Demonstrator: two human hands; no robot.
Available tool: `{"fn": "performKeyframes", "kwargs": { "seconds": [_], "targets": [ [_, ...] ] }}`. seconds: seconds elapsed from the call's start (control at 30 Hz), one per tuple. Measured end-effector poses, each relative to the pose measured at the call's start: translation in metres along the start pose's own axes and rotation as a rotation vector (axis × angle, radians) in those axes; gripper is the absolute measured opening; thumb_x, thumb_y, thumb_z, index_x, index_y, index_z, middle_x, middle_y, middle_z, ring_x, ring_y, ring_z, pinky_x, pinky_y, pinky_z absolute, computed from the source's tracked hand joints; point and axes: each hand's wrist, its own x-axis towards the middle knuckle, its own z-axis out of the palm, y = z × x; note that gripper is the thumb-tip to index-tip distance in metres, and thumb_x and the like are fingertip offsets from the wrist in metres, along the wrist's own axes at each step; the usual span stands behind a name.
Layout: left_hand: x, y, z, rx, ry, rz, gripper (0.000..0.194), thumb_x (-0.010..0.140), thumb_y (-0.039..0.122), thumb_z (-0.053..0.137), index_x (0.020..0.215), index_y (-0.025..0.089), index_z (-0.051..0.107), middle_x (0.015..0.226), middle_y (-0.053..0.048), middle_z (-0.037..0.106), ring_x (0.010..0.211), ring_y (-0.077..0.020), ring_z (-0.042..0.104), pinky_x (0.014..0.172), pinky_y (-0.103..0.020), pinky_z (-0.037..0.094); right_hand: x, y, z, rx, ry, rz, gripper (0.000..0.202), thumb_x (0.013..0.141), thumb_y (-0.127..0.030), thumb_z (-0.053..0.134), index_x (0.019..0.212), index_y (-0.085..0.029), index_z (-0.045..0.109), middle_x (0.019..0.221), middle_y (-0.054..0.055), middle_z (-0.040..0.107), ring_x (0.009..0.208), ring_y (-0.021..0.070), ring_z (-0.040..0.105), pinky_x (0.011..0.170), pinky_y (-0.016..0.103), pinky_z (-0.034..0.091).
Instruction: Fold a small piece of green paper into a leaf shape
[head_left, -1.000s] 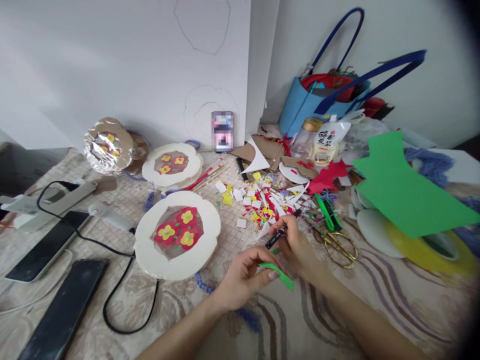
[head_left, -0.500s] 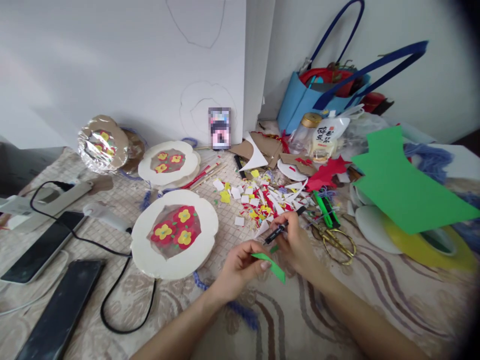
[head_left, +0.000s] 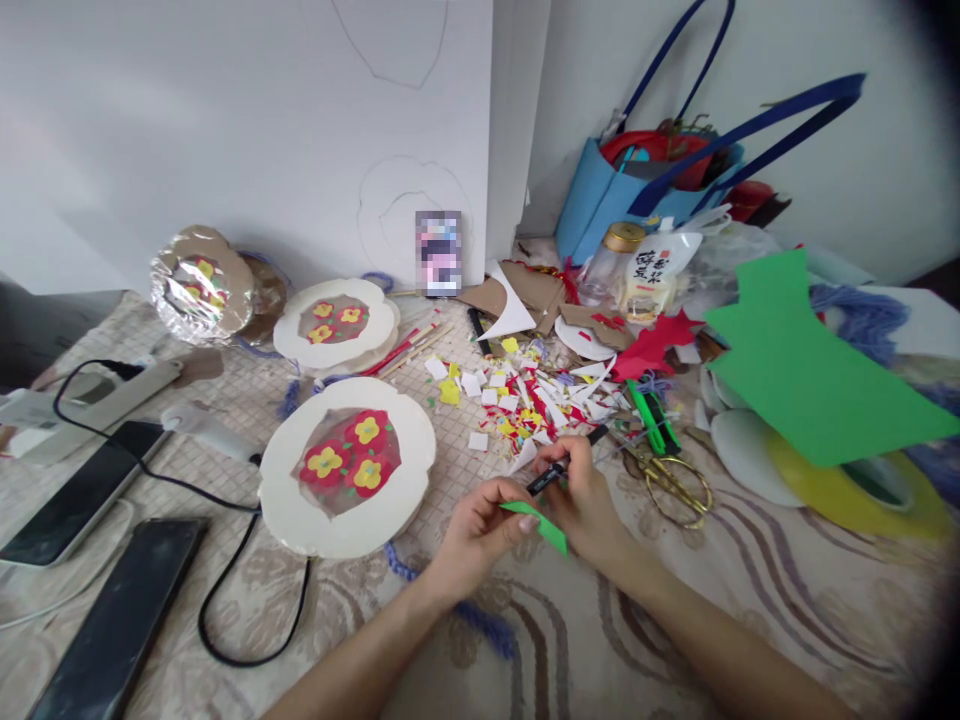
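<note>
My left hand (head_left: 484,535) pinches a narrow strip of green paper (head_left: 551,535) between thumb and fingers. Close beside it, my right hand (head_left: 581,500) is closed round a black marker pen (head_left: 553,474), which lies slantwise across the fingers. The right fingertips are partly hidden behind the strip and the left hand, so I cannot tell whether they touch the paper. Just beyond both hands spreads a heap of small paper scraps (head_left: 525,400) in white, red and yellow. To their left lies a white scalloped frame (head_left: 274,480) with red and yellow paper flowers in its middle.
Gold-handled scissors (head_left: 679,490) and a green cutter (head_left: 660,420) lie right of my hands. Farther right is a large green paper sheet (head_left: 817,370). Dark phones (head_left: 124,620) and a black cable (head_left: 217,650) occupy the left. A blue bag (head_left: 589,205) stands at the back.
The right hand and marker have shifted slightly left and down, closer to the green strip. The left hand keeps its pinch on the paper, almost unmoved.
</note>
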Motion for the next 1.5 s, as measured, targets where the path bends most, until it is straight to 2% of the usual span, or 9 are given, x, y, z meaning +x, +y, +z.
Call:
{"fn": "performKeyframes", "kwargs": {
  "seconds": [0.17,0.33,0.6,0.77,1.1,1.2,1.37,1.43,1.5],
  "targets": [
    [0.003,-0.007,-0.003,-0.082,0.081,0.045,0.019,0.073,0.03,0.068,0.073,0.016,0.055,0.073,-0.001,0.054,0.071,-0.0128,0.048,0.068,-0.024,0.037,-0.003,0.001,0.006,0.011,0.012,0.035,0.02,0.08,-0.018,0.049,0.091,-0.024,0.034,0.08,0.003,0.062,0.067,0.0198,0.062,0.058,0.03,0.045],
    [0.003,-0.004,-0.003,-0.12,0.048,0.026,0.018,0.072,0.029,0.07,0.073,0.016,0.056,0.073,-0.001,0.055,0.07,-0.0123,0.048,0.067,-0.024,0.037,0.003,0.001,0.004,0.088,-0.032,0.058,0.019,0.081,-0.02,0.051,0.09,-0.024,0.035,0.08,0.001,0.061,0.067,0.0175,0.061,0.06,0.029,0.046],
    [0.003,0.011,-0.009,-0.094,-0.064,-0.022,0.023,0.069,0.033,0.072,0.069,0.016,0.057,0.071,-0.002,0.056,0.067,-0.013,0.049,0.065,-0.025,0.038,0.008,-0.002,-0.024,0.293,-0.375,-0.062,0.051,0.066,-0.031,0.074,0.105,-0.025,0.041,0.095,0.003,0.051,0.079,0.017,0.053,0.065,0.027,0.045],
    [0.004,0.012,-0.01,-0.116,-0.112,-0.026,0.022,0.068,0.032,0.073,0.068,0.015,0.058,0.068,-0.002,0.056,0.065,-0.0124,0.049,0.064,-0.025,0.037,0.009,-0.002,-0.022,0.232,-0.25,-0.029,0.05,0.061,-0.037,0.078,0.089,-0.024,0.039,0.079,-0.002,0.048,0.07,0.0153,0.049,0.061,0.026,0.043],
    [0.01,0.009,-0.009,-0.291,0.166,-0.088,0.021,0.065,0.026,0.076,0.07,0.014,0.059,0.065,0.001,0.058,0.063,-0.0095,0.05,0.067,-0.023,0.038,0.01,-0.001,-0.023,0.028,-0.032,-0.123,0.032,0.075,-0.03,0.064,0.089,-0.022,0.037,0.077,0.0,0.052,0.062,0.013,0.052,0.058,0.025,0.045],
    [0.012,0.005,-0.009,-0.271,0.272,-0.12,0.022,0.063,0.025,0.077,0.072,0.014,0.06,0.066,0.001,0.059,0.061,-0.0089,0.05,0.065,-0.023,0.038,0.011,0.001,-0.025,0.018,-0.065,-0.13,0.038,0.071,-0.03,0.069,0.092,-0.023,0.038,0.08,0.001,0.055,0.06,0.013,0.053,0.057,0.025,0.045],
    [0.013,0.001,-0.013,-0.188,0.352,-0.147,0.023,0.063,0.026,0.076,0.076,0.013,0.061,0.066,0.002,0.059,0.059,-0.008,0.05,0.062,-0.022,0.037,0.01,0.001,-0.031,0.252,-0.066,-0.222,0.025,0.082,-0.04,0.059,0.079,-0.023,0.04,0.064,-0.003,0.053,0.055,0.0129,0.051,0.055,0.026,0.043],
    [0.013,0.001,-0.013,-0.143,0.348,-0.166,0.023,0.064,0.027,0.075,0.076,0.014,0.061,0.067,0.001,0.06,0.059,-0.0082,0.05,0.061,-0.022,0.038,0.009,-0.002,-0.031,0.444,-0.06,-0.188,0.025,0.089,-0.049,0.043,0.087,-0.024,0.045,0.058,-0.003,0.053,0.05,0.0132,0.049,0.052,0.026,0.042],
    [0.012,0.001,-0.014,-0.113,0.341,-0.181,0.022,0.064,0.028,0.074,0.075,0.013,0.061,0.068,0.001,0.061,0.058,-0.0081,0.05,0.06,-0.022,0.038,0.008,-0.007,-0.029,0.642,-0.116,-0.106,0.045,0.088,-0.061,0.029,0.106,-0.024,0.046,0.065,0.0,0.059,0.051,0.0152,0.053,0.05,0.028,0.044]
  ]
}}
